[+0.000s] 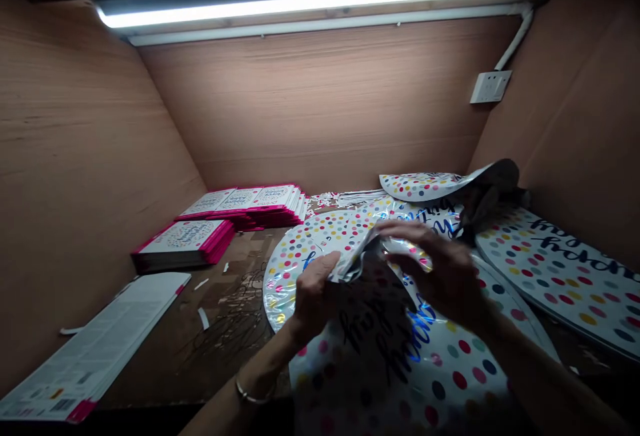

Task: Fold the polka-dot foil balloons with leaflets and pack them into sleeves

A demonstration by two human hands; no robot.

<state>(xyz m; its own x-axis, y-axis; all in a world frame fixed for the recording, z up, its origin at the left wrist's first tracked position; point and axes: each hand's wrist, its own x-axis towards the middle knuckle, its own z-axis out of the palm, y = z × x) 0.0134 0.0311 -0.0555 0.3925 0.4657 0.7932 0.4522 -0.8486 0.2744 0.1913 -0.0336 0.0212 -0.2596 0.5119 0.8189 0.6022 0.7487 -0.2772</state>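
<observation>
A white foil sheet [455, 363] with coloured dots and blue lettering hangs toward me, its upper edge bunched and folded. My left hand [315, 289] is closed on the left side of that folded edge, thumb on top. At the right of the fold, my right hand [435, 266] has its fingers curled at the foil; whether they press on it is hard to make out. Beneath both hands lie more round dotted foil sheets [285, 269], partly hidden by the held one.
Stacks of pink-edged cards [187, 239] stand at the back left, with long printed cards [105, 343] in front. White paper scraps [203, 319] dot the brown table [225, 316]. More dotted foils [565, 269] lie at the right.
</observation>
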